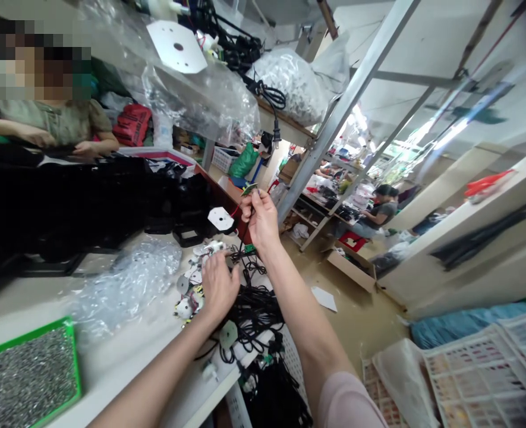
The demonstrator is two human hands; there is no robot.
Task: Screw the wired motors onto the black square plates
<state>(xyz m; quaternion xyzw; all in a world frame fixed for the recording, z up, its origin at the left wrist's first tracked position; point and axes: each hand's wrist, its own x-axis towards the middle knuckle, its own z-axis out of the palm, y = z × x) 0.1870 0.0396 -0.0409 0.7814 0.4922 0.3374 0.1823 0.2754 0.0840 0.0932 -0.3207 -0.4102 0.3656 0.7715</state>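
Observation:
My right hand (pixel 259 219) is raised above the white table (pixel 124 351), its fingers pinched on a small green circuit board (pixel 248 189) with red and black wires hanging from it. A white round plate (pixel 220 219) hangs just left of that hand. My left hand (pixel 218 284) rests lower, fingers curled down onto a heap of small white round parts (pixel 190 285) beside a tangle of black cables (pixel 256 312). What the left fingers hold is hidden.
A green tray of small grey screws (pixel 24 374) sits at the near left. Crumpled clear plastic (pixel 129 282) lies mid-table. Black parts (pixel 66 202) pile behind it, where another person (pixel 53 119) sits. White crates (pixel 485 374) stand on the floor at right.

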